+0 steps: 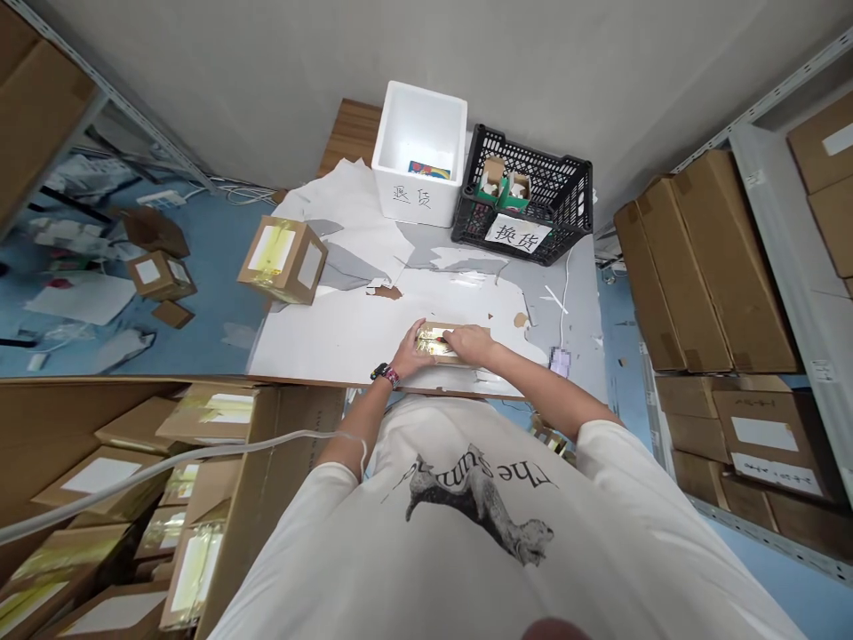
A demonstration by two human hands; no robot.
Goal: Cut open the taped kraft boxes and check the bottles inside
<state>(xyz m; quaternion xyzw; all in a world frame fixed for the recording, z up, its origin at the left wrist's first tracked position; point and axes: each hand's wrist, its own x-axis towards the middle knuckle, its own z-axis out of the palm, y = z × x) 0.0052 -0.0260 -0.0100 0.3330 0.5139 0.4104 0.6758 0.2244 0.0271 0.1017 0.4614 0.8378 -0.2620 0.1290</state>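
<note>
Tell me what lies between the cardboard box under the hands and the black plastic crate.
In the head view, torn white paper lies between the cardboard box and the black plastic crate, grey surface showing through.

A small brown corrugated cardboard box (481, 331) carries glossy yellow-tinted packing tape (432, 343), slick and bright against the matt, slightly rough board. Beyond it, a white foam box (419, 133) looks matt and faintly grainy, while a black plastic crate (533, 182) has a smooth moulded lattice. The brown wooden surface (347, 133) shows a soft satin grain beside loose sheets of matt white paper (333, 342) — and a pale grey sheet-metal shelf upright (779, 204) looks smooth and dull.
</note>
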